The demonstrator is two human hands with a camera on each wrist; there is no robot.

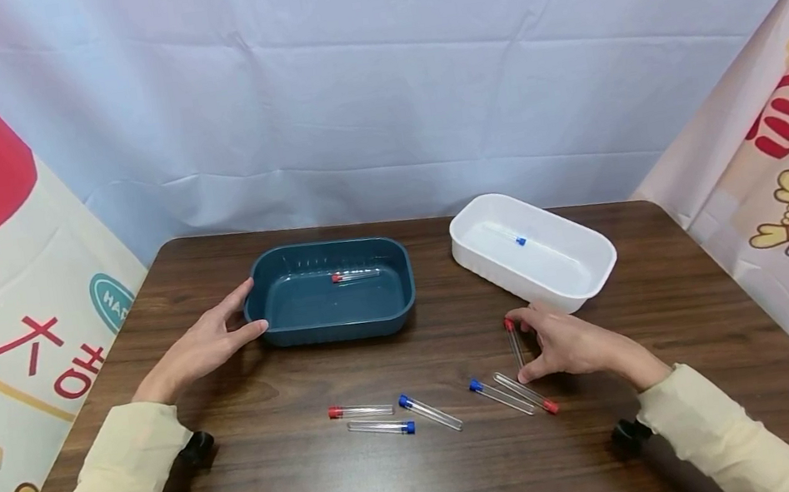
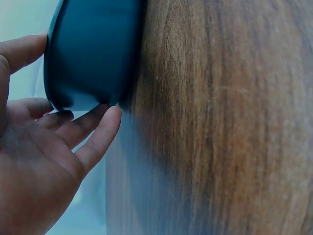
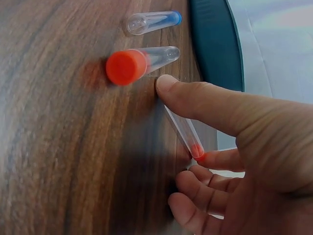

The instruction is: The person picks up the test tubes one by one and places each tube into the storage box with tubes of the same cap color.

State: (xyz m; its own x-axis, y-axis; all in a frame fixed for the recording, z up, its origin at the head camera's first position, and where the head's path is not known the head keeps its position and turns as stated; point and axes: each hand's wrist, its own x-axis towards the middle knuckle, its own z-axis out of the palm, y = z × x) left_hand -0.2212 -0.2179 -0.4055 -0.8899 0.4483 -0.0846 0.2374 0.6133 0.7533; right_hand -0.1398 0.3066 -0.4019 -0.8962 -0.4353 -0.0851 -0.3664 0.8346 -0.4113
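Note:
My left hand (image 1: 204, 344) rests its extended fingers and thumb against the left end of the dark blue plastic basin (image 1: 334, 332). In the left wrist view its fingertips (image 2: 113, 117) touch the basin's outer wall, low near the table. My right hand (image 1: 578, 342) pinches a red-capped test tube (image 1: 516, 346) lengthwise, just in front of the white basin (image 1: 492, 268). The right wrist view has the thumb (image 3: 168, 83) at the tube's clear end and the index finger at its red cap (image 3: 197, 150). Beside that hand lie another red-capped tube (image 1: 516, 387) and a blue-capped tube (image 1: 507, 398).
One red-capped tube (image 1: 361, 275) lies inside the blue basin, one blue-capped tube (image 1: 520, 241) inside the white one. On the table's middle are a red-capped tube (image 1: 365, 410) and two blue-capped tubes (image 1: 431, 413). A pale curtain (image 1: 376, 114) hangs behind the table.

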